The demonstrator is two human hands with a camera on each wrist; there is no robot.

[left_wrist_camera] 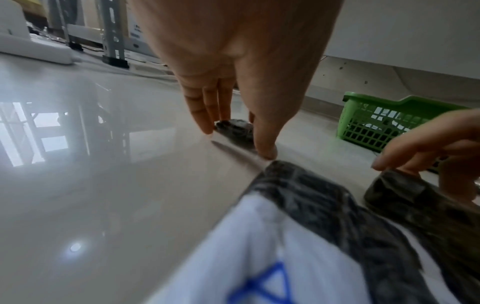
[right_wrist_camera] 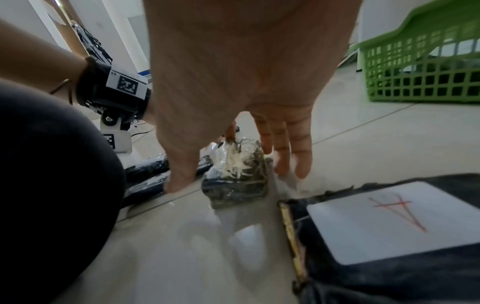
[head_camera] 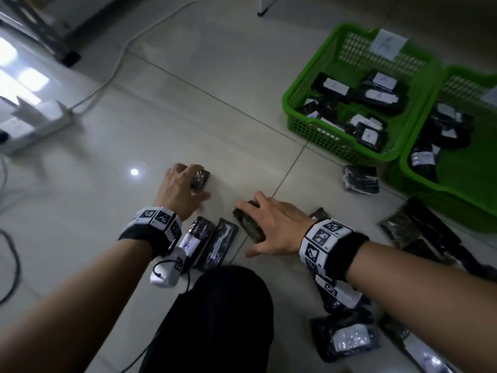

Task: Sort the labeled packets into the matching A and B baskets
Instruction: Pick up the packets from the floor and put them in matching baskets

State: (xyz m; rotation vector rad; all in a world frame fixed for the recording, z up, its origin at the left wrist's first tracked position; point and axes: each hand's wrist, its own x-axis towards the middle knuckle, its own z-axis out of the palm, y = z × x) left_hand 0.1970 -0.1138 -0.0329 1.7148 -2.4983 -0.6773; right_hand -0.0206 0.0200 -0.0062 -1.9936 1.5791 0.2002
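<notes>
My left hand reaches down over a small dark packet on the floor; in the left wrist view its fingers and thumb close round that packet. My right hand straddles another dark packet, thumb on one side and straight fingers on the other. A packet labelled A lies below my left wrist. The green basket marked A holds several labelled packets. A second green basket beside it holds more; its label is out of view.
Loose packets lie at the right and lower right, one with a red A label. A white power strip with its cable lies at the left. My dark-clothed knee is at the bottom centre.
</notes>
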